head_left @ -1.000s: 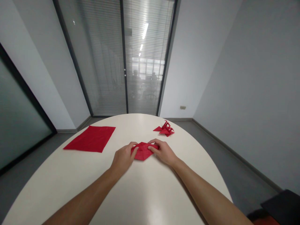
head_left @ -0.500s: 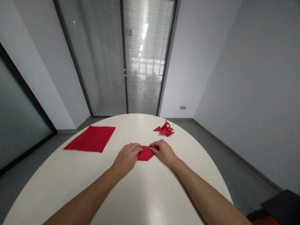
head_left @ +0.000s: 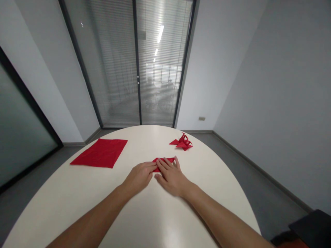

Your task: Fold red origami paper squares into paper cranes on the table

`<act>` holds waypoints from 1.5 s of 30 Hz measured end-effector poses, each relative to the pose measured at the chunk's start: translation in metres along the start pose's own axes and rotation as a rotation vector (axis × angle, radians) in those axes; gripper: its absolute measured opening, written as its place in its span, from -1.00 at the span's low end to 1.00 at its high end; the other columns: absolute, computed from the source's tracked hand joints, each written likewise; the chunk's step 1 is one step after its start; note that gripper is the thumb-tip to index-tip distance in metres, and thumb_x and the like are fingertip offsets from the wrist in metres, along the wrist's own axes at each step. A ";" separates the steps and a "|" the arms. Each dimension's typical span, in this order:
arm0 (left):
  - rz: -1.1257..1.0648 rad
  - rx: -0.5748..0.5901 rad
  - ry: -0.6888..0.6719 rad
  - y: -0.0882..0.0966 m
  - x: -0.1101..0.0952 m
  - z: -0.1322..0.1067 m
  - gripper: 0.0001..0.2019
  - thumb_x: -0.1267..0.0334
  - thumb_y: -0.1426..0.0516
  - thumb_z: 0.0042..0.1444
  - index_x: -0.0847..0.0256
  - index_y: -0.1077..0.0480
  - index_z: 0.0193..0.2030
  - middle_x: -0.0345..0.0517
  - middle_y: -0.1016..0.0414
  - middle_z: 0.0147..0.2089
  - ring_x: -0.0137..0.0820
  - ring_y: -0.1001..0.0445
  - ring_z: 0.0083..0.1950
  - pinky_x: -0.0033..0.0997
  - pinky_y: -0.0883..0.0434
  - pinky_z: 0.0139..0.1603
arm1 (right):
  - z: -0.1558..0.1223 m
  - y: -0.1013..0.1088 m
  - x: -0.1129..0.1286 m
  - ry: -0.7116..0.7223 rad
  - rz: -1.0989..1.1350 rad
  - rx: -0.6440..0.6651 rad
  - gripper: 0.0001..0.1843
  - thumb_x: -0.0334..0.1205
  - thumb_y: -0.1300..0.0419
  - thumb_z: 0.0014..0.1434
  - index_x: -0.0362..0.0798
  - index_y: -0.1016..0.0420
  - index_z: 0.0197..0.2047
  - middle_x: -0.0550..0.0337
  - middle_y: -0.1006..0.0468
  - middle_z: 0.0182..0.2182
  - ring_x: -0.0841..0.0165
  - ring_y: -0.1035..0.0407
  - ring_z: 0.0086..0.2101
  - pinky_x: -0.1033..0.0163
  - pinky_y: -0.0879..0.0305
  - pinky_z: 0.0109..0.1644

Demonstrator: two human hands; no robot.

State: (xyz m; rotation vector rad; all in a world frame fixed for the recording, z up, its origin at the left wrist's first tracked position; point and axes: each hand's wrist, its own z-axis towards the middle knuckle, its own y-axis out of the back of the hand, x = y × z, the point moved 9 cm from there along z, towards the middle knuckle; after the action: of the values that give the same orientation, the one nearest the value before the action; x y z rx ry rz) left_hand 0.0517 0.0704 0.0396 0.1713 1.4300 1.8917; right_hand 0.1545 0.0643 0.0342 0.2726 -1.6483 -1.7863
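Observation:
A small folded piece of red paper [head_left: 171, 159] lies flat on the table between my hands. My left hand [head_left: 139, 175] grips its left edge, fingers together and partly over the paper. Across the top of it lies my right hand [head_left: 173, 178], palm down with the fingers spread and the thumb on the table just below the near edge. Both hands cover much of the paper, so its exact folds are hidden.
The white round table [head_left: 139, 220] carries a flat red paper sheet [head_left: 102, 154] at the left. Folded red paper figures [head_left: 184, 143], which look like cranes, sit at the back right. A dark object [head_left: 311, 225] stands beyond the table at the lower right.
My right hand has gone from pinching the paper's right side to lying spread over it. The paper's near part has been folded away from me, and its outline is now narrower.

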 end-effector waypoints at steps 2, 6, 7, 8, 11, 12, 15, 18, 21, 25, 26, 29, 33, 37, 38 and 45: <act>0.015 -0.009 0.024 -0.001 0.003 -0.002 -0.60 0.46 -0.07 0.23 0.10 -0.49 0.15 -0.11 -0.52 0.20 -0.32 -0.48 0.20 -0.24 -0.37 0.30 | 0.000 -0.005 -0.013 -0.058 -0.004 0.036 -0.29 0.15 0.15 0.42 -0.10 -0.02 0.47 -0.14 -0.06 0.41 -0.07 0.10 0.39 -0.41 0.50 0.38; 0.012 -0.021 0.040 0.002 0.002 -0.003 -0.67 0.35 -0.07 0.29 0.11 -0.51 0.12 -0.10 -0.54 0.18 -0.31 -0.51 0.18 -0.23 -0.40 0.26 | -0.001 -0.002 -0.033 -0.135 -0.016 0.047 -0.20 0.22 0.18 0.40 -0.17 0.02 0.47 -0.20 0.03 0.42 -0.09 0.16 0.40 -0.37 0.38 0.40; 0.013 -0.017 0.042 0.003 0.001 -0.003 -0.68 0.34 -0.07 0.30 0.11 -0.51 0.12 -0.10 -0.54 0.18 -0.31 -0.51 0.18 -0.23 -0.40 0.26 | -0.001 0.000 -0.033 -0.128 -0.022 0.035 -0.19 0.22 0.17 0.40 -0.18 0.03 0.48 -0.21 0.04 0.42 -0.09 0.19 0.41 -0.36 0.39 0.40; 0.016 -0.011 0.043 0.004 0.001 -0.003 -0.68 0.33 -0.07 0.30 0.11 -0.51 0.12 -0.09 -0.54 0.18 -0.31 -0.51 0.19 -0.22 -0.40 0.26 | 0.000 0.002 -0.029 -0.100 -0.021 0.027 -0.19 0.21 0.16 0.40 -0.19 0.05 0.48 -0.20 0.07 0.43 -0.07 0.21 0.41 -0.34 0.39 0.41; 0.018 0.015 0.029 0.004 -0.002 -0.001 -0.68 0.34 -0.07 0.30 0.09 -0.50 0.13 -0.10 -0.53 0.20 -0.32 -0.50 0.19 -0.25 -0.39 0.25 | 0.000 0.000 -0.010 0.050 0.030 0.064 -0.23 0.14 0.11 0.41 -0.16 0.10 0.49 -0.13 0.10 0.44 0.04 0.25 0.43 -0.24 0.36 0.45; 0.014 0.017 0.025 0.004 -0.002 -0.001 -0.68 0.34 -0.07 0.30 0.09 -0.50 0.13 -0.11 -0.53 0.19 -0.32 -0.50 0.19 -0.26 -0.39 0.25 | 0.000 -0.002 -0.005 0.087 0.051 0.089 -0.24 0.13 0.09 0.41 -0.15 0.11 0.49 -0.12 0.08 0.44 0.06 0.23 0.42 -0.22 0.34 0.45; 0.004 0.007 0.033 0.004 -0.001 -0.001 -0.70 0.34 -0.08 0.31 0.07 -0.51 0.10 -0.13 -0.55 0.18 -0.34 -0.50 0.18 -0.28 -0.40 0.24 | 0.000 -0.007 -0.003 0.098 0.091 0.126 -0.26 0.10 0.07 0.41 -0.18 0.04 0.48 -0.15 0.02 0.43 0.06 0.16 0.41 -0.17 0.22 0.45; 0.022 0.004 0.074 0.002 0.002 -0.001 -0.74 0.34 -0.08 0.30 0.10 -0.54 0.03 -0.10 -0.57 0.14 -0.31 -0.52 0.14 -0.26 -0.41 0.22 | 0.000 -0.005 -0.010 0.097 0.115 0.097 -0.33 0.03 0.06 0.42 -0.20 -0.09 0.44 -0.16 -0.04 0.41 0.06 0.10 0.40 -0.12 0.09 0.44; 0.037 0.010 0.104 0.003 0.002 -0.001 -0.77 0.33 -0.07 0.31 0.15 -0.54 -0.02 -0.05 -0.60 0.07 -0.28 -0.55 0.09 -0.25 -0.43 0.16 | 0.002 0.004 -0.009 0.164 0.146 0.036 -0.44 -0.08 0.02 0.42 -0.18 -0.24 0.37 -0.13 -0.17 0.37 0.09 -0.02 0.37 -0.10 0.02 0.43; 0.047 0.021 0.126 0.006 0.000 -0.002 -0.81 0.31 -0.05 0.32 0.16 -0.51 -0.11 -0.09 -0.62 -0.07 -0.29 -0.56 -0.03 -0.32 -0.46 0.00 | 0.006 0.014 -0.012 0.149 0.164 -0.044 -0.55 -0.13 -0.03 0.39 -0.09 -0.43 0.24 -0.04 -0.38 0.27 0.15 -0.20 0.29 0.02 -0.14 0.37; 0.050 0.021 0.133 0.007 0.000 -0.002 -0.81 0.30 -0.05 0.33 0.16 -0.50 -0.11 -0.10 -0.62 -0.08 -0.29 -0.56 -0.04 -0.33 -0.46 -0.01 | 0.007 0.016 -0.014 0.126 0.167 -0.063 -0.59 -0.14 -0.05 0.38 -0.06 -0.48 0.20 0.00 -0.43 0.23 0.16 -0.25 0.26 0.04 -0.18 0.34; 0.062 0.017 0.150 0.009 0.001 -0.002 -0.82 0.30 -0.05 0.33 0.16 -0.50 -0.10 -0.08 -0.60 -0.05 -0.28 -0.54 0.01 -0.31 -0.45 0.02 | 0.010 0.020 -0.021 0.058 0.186 -0.119 -0.70 -0.17 -0.08 0.36 0.00 -0.60 0.02 0.06 -0.58 0.06 0.21 -0.42 0.10 0.11 -0.30 0.20; 0.071 0.011 0.143 0.010 0.000 -0.002 -0.80 0.31 -0.04 0.34 0.18 -0.51 -0.11 -0.07 -0.61 -0.08 -0.25 -0.51 0.01 -0.27 -0.45 0.01 | 0.011 0.024 -0.030 -0.007 0.211 -0.183 -0.78 -0.21 -0.12 0.34 -0.03 -0.61 -0.21 0.09 -0.59 -0.19 0.29 -0.47 -0.19 0.23 -0.35 -0.09; 0.071 -0.005 0.143 0.012 -0.001 -0.002 -0.79 0.33 -0.04 0.34 0.16 -0.52 -0.09 -0.09 -0.62 -0.10 -0.26 -0.51 -0.02 -0.27 -0.45 0.00 | 0.011 0.024 -0.035 -0.057 0.213 -0.213 -0.82 -0.24 -0.15 0.31 -0.05 -0.56 -0.29 0.14 -0.52 -0.29 0.33 -0.41 -0.28 0.27 -0.28 -0.21; 0.071 -0.009 0.156 0.012 0.000 -0.002 -0.79 0.34 -0.04 0.33 0.16 -0.52 -0.07 -0.09 -0.62 -0.09 -0.26 -0.52 -0.03 -0.27 -0.45 -0.01 | 0.011 0.024 -0.036 -0.062 0.215 -0.216 -0.83 -0.24 -0.16 0.31 -0.05 -0.56 -0.29 0.14 -0.51 -0.30 0.33 -0.40 -0.28 0.27 -0.28 -0.21; 0.048 0.006 0.119 0.009 0.000 -0.003 -0.75 0.45 -0.10 0.25 0.09 -0.54 -0.06 -0.18 -0.63 -0.05 -0.28 -0.50 -0.02 -0.28 -0.44 0.03 | 0.012 0.025 -0.037 -0.064 0.210 -0.225 -0.93 -0.36 -0.21 0.24 -0.05 -0.53 -0.24 0.14 -0.51 -0.28 0.32 -0.38 -0.24 0.26 -0.27 -0.15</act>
State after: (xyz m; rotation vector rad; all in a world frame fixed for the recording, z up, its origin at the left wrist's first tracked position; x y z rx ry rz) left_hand 0.0462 0.0672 0.0466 0.0981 1.5229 1.9650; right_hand 0.1835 0.0967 0.0494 -0.0578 -1.4431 -1.8130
